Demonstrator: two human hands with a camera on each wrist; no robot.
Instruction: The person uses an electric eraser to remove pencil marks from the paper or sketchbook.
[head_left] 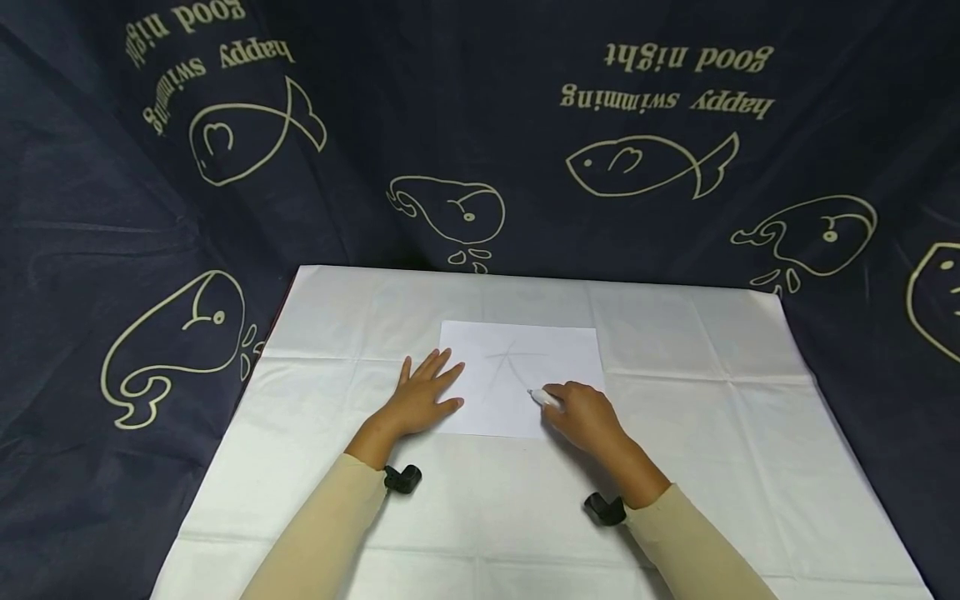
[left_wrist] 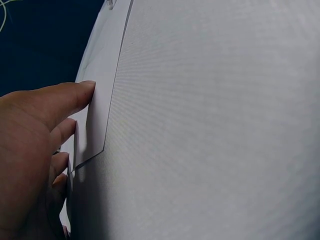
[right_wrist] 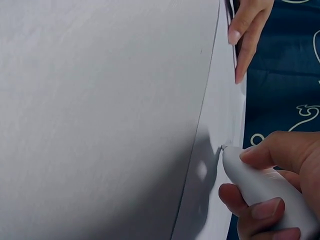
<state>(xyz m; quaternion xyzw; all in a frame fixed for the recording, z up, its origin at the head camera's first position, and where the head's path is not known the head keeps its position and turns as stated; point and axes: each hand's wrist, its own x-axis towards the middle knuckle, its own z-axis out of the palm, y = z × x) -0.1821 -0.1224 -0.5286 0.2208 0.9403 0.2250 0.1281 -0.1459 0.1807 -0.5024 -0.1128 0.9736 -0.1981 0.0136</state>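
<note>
A white sheet of paper point(head_left: 472, 417) lies on the table with faint grey strokes point(head_left: 517, 355) on it: one level line and slanting ones crossing it. My left hand point(head_left: 420, 402) rests at the sheet's left edge, fingers spread and straight. In the left wrist view its thumb point(left_wrist: 82, 92) reaches over the paper near a corner. My right hand point(head_left: 588, 421) grips a thick-bodied white pen point(head_left: 545, 398) over the right part of the sheet. Seen from the right wrist, the small tip of the pen point(right_wrist: 250, 175) is right at the paper, at the lower end of a slanting stroke.
A creased white cloth point(head_left: 697, 467) covers the table around the paper. Behind and beside it hangs a dark blue curtain point(head_left: 525, 100) with fish, whale and lettering prints. Each wrist carries a small black device point(head_left: 403, 479).
</note>
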